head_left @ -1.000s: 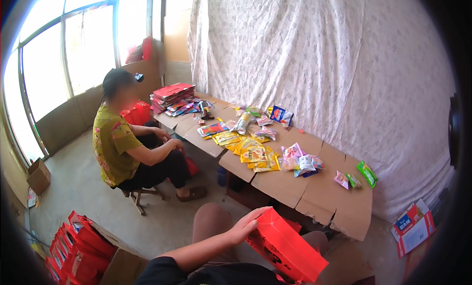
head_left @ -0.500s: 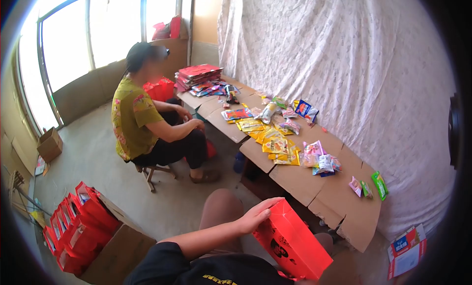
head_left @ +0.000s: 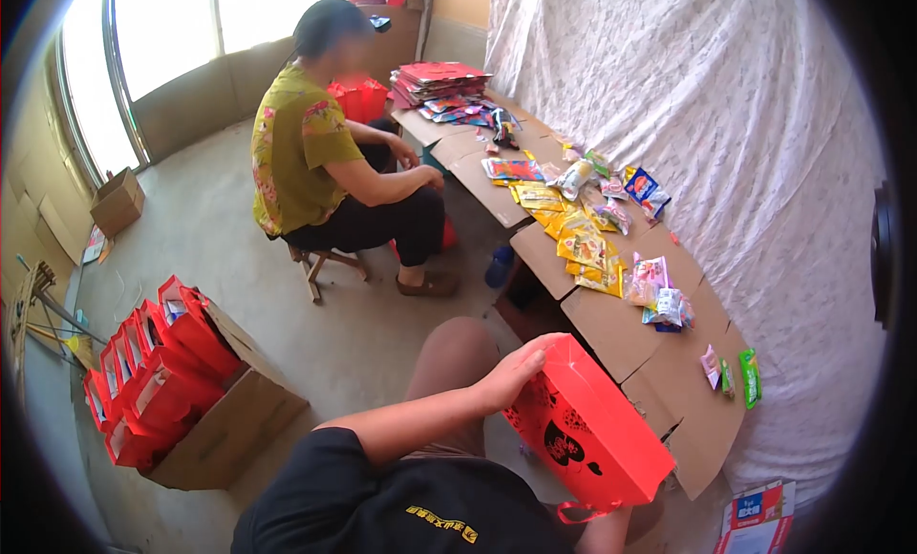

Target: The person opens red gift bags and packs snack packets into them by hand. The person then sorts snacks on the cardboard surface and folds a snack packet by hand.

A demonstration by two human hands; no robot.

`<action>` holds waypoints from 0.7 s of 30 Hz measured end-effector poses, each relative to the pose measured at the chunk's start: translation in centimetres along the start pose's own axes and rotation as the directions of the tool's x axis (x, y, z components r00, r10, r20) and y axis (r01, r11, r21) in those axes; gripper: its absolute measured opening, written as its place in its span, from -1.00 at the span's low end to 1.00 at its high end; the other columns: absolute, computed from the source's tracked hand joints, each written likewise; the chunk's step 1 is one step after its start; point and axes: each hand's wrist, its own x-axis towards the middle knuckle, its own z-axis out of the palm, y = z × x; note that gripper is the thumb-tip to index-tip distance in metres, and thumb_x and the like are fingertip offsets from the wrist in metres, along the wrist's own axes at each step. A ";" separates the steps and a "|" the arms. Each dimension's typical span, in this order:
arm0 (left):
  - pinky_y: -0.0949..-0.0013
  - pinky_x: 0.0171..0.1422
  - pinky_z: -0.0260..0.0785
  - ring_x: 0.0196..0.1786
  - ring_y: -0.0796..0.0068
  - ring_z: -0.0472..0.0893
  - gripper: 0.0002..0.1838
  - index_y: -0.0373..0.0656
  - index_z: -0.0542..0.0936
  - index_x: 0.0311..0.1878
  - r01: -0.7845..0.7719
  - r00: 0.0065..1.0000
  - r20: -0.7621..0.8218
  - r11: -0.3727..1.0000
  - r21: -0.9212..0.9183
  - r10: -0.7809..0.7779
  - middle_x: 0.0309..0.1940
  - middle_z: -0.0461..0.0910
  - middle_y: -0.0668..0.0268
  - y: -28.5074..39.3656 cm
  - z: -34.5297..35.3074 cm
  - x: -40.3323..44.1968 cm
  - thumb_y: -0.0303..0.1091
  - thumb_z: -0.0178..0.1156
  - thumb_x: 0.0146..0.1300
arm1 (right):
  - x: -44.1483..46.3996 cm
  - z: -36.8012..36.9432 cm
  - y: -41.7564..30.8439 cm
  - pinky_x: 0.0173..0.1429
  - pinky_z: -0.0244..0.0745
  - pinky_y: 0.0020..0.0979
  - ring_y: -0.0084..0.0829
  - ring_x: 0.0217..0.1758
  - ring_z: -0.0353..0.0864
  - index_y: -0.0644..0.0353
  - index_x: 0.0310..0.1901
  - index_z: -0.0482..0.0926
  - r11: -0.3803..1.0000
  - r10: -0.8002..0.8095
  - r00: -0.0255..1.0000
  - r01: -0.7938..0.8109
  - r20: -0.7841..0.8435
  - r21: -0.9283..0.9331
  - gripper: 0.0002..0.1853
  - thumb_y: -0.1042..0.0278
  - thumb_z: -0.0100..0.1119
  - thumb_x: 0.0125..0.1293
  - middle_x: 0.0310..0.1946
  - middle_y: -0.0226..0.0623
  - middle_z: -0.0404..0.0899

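A red paper bag (head_left: 592,430) with black heart prints lies tilted over my lap, its ribbon handle hanging near my right forearm. My left hand (head_left: 519,371) grips the bag's far upper corner, fingers pressed along its edge. Of my right arm only the forearm shows at the bottom; the hand itself is hidden behind the bag. Beyond the bag, the cardboard-covered table (head_left: 611,334) bears yellow snack packets (head_left: 578,244), pink and white packets (head_left: 659,291) and a green packet (head_left: 750,378).
A person (head_left: 330,162) sits on a wooden stool at the left of the table, hands together. Stacked red bags (head_left: 441,72) lie at the table's far end. At lower left, a cardboard box (head_left: 229,430) holds filled red bags (head_left: 172,392). A printed carton (head_left: 757,521) is at lower right.
The view has swung toward the left and down, so the room shifts right and up in it. My left hand keeps its hold on the red bag, and more of its printed side shows.
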 end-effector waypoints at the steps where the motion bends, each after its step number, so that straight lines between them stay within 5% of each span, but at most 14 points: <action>1: 0.29 0.52 0.14 0.41 0.42 0.36 -0.34 -0.23 0.19 0.50 0.020 1.000 -0.021 0.998 -0.060 -0.021 0.36 0.38 0.22 0.0 -0.1 0.0 0.08 -0.15 0.57 | -0.1 -0.1 -0.1 0.20 0.51 -0.19 -0.20 0.24 0.56 0.22 0.31 0.40 1.000 -0.005 1.000 0.005 -0.001 -0.011 -0.43 0.02 0.17 0.41 0.22 -0.13 0.53; 4: 0.30 0.49 0.18 0.38 0.45 0.40 -0.39 -0.22 0.21 0.49 0.051 0.996 -0.066 0.994 -0.097 -0.058 0.33 0.41 0.23 -0.3 0.1 -0.1 0.03 -0.20 0.59 | -0.4 -0.7 -0.5 0.21 0.50 -0.20 -0.21 0.25 0.55 0.22 0.31 0.40 0.999 -0.024 1.000 0.024 -0.009 -0.042 -0.43 0.03 0.17 0.41 0.23 -0.13 0.52; 7: 0.21 0.52 0.14 0.42 0.37 0.35 -0.24 -0.22 0.18 0.50 0.133 0.988 -0.057 0.980 -0.145 -0.142 0.37 0.37 0.19 -0.8 0.5 0.1 0.21 -0.12 0.51 | -1.3 -1.3 -0.8 0.23 0.50 -0.21 -0.21 0.26 0.55 0.22 0.31 0.40 0.997 -0.048 0.999 0.046 -0.026 -0.068 -0.44 0.04 0.18 0.41 0.23 -0.14 0.52; 12: 0.30 0.50 0.15 0.37 0.45 0.39 -0.41 -0.21 0.24 0.46 0.066 0.986 -0.138 0.979 -0.193 -0.094 0.30 0.43 0.24 -0.7 0.4 0.3 0.04 -0.23 0.60 | -1.8 0.8 -3.4 0.24 0.50 -0.22 -0.22 0.28 0.54 0.22 0.31 0.40 0.993 -0.089 0.995 0.086 -0.035 -0.080 -0.44 0.05 0.19 0.41 0.24 -0.15 0.52; 14: 0.30 0.51 0.14 0.37 0.45 0.39 -0.41 -0.21 0.24 0.45 0.048 0.979 -0.183 0.976 -0.214 -0.088 0.30 0.42 0.24 -0.8 0.2 0.3 0.03 -0.23 0.60 | -2.9 8.6 -12.3 0.39 0.38 0.13 -0.11 0.50 0.25 0.11 0.44 0.28 0.967 -0.112 0.908 0.006 0.404 0.255 -0.18 -0.31 0.17 0.34 0.46 -0.26 0.27; 16: 0.30 0.51 0.13 0.38 0.44 0.38 -0.42 -0.22 0.25 0.45 0.032 0.970 -0.228 0.972 -0.232 -0.086 0.31 0.42 0.24 -1.4 -0.5 0.5 0.03 -0.24 0.60 | -2.7 10.6 -14.0 0.33 0.43 -0.03 -0.19 0.36 0.45 0.20 0.35 0.39 0.973 -0.126 0.922 0.044 0.365 0.226 -0.20 -0.31 0.20 0.32 0.32 -0.18 0.46; 18: 0.30 0.52 0.12 0.38 0.43 0.37 -0.41 -0.23 0.25 0.44 0.022 0.943 -0.310 0.954 -0.299 -0.119 0.31 0.42 0.24 -2.5 -1.2 0.6 0.03 -0.25 0.61 | -1.9 11.9 -16.0 0.30 0.43 -0.26 -0.38 0.19 0.54 0.30 0.26 0.44 0.989 -0.013 0.758 0.105 0.652 -0.102 -0.32 -0.10 0.30 0.35 0.12 -0.26 0.58; 19: 0.30 0.52 0.12 0.38 0.43 0.37 -0.40 -0.23 0.26 0.43 0.029 0.933 -0.334 0.954 -0.297 -0.132 0.31 0.41 0.23 -2.4 -1.2 0.6 0.05 -0.25 0.60 | -2.4 13.1 -17.2 0.19 0.48 -0.29 -0.43 0.06 0.61 0.30 0.15 0.52 0.982 0.070 0.779 0.056 0.623 -0.181 -0.54 0.14 0.31 0.38 -0.06 -0.31 0.66; 21: 0.30 0.52 0.12 0.37 0.44 0.37 -0.41 -0.23 0.27 0.43 0.034 0.928 -0.344 0.950 -0.310 -0.146 0.30 0.41 0.24 -2.4 -1.1 0.5 0.05 -0.24 0.60 | -2.2 12.8 -16.0 0.13 0.48 -0.34 -0.46 0.00 0.61 0.29 0.11 0.54 0.966 0.103 0.813 0.055 0.573 -0.251 -0.63 0.24 0.26 0.39 -0.09 -0.34 0.66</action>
